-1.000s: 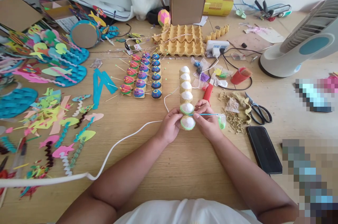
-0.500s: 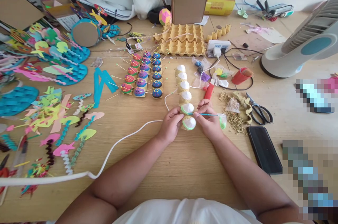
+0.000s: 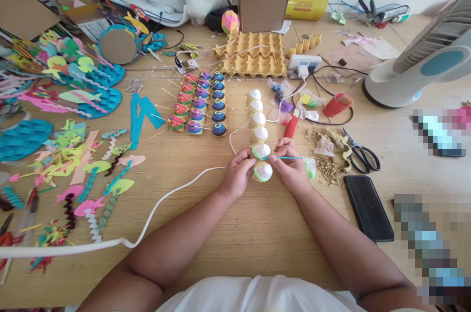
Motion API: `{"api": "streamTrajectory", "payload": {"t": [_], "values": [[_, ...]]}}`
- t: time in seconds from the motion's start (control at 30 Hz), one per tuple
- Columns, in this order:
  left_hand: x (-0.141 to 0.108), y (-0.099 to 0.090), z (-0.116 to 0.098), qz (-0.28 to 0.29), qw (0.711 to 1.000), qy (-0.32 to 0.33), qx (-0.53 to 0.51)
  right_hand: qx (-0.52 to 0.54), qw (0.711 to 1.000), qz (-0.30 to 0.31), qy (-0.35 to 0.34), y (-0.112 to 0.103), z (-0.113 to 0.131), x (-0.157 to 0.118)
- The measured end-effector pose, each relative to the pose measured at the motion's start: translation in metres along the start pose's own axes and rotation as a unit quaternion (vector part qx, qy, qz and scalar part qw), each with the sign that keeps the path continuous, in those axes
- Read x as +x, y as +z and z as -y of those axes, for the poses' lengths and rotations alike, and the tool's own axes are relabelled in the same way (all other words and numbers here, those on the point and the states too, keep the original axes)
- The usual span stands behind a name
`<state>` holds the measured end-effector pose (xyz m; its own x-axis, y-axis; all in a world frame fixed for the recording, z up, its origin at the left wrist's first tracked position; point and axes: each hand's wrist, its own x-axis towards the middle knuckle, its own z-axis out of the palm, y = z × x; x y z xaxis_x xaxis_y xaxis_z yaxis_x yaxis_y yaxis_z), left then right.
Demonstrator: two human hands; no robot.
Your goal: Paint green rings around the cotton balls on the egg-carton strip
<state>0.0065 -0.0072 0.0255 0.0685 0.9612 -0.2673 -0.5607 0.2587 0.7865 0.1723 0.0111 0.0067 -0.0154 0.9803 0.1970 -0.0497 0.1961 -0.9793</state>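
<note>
A strip of egg-carton cups [image 3: 258, 134] lies lengthwise in front of me, its cups topped with white. Bright green edging rings the two nearest cups. My left hand [image 3: 236, 174] grips the strip's left side by the second-nearest cup, thumb and fingers closed. From the right, my right hand [image 3: 292, 167] pinches a thin blue stick-like tool [image 3: 289, 158], its tip against the green edge of that same cup. Just beyond the right hand sits a small clear bag of green clay [image 3: 310, 169]. Finished-looking painted cup strips [image 3: 196, 115] with pins stand to the left.
Scissors [image 3: 362, 152], a black phone [image 3: 369, 209] and a heap of shavings [image 3: 329, 165] lie right. A white cable [image 3: 162, 201] crosses left. Paper fish cutouts [image 3: 90, 208] cover the left side. Egg trays [image 3: 253, 67], a power strip [image 3: 304, 63] and a fan [image 3: 408, 66] stand farther back.
The far end of the cup strip has swung slightly to the right. Both hands stay nearly in place, with the blue tool still at the same cup.
</note>
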Motion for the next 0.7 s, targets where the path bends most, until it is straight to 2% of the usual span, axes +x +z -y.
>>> {"api": "streamTrajectory", "payload": {"t": [0.2,0.47,0.7], "values": [[0.000,-0.004,0.002,0.009,1.000,0.010,0.008,0.019,1.000,0.011,-0.002,-0.003,-0.005,-0.001],[0.002,-0.015,0.010,0.027,0.997,0.038,0.059,-0.022,0.999,0.020,-0.023,-0.003,0.000,-0.001],[0.003,-0.020,0.014,0.025,0.997,0.037,0.066,-0.042,0.999,0.032,-0.014,-0.003,0.004,0.000]]}}
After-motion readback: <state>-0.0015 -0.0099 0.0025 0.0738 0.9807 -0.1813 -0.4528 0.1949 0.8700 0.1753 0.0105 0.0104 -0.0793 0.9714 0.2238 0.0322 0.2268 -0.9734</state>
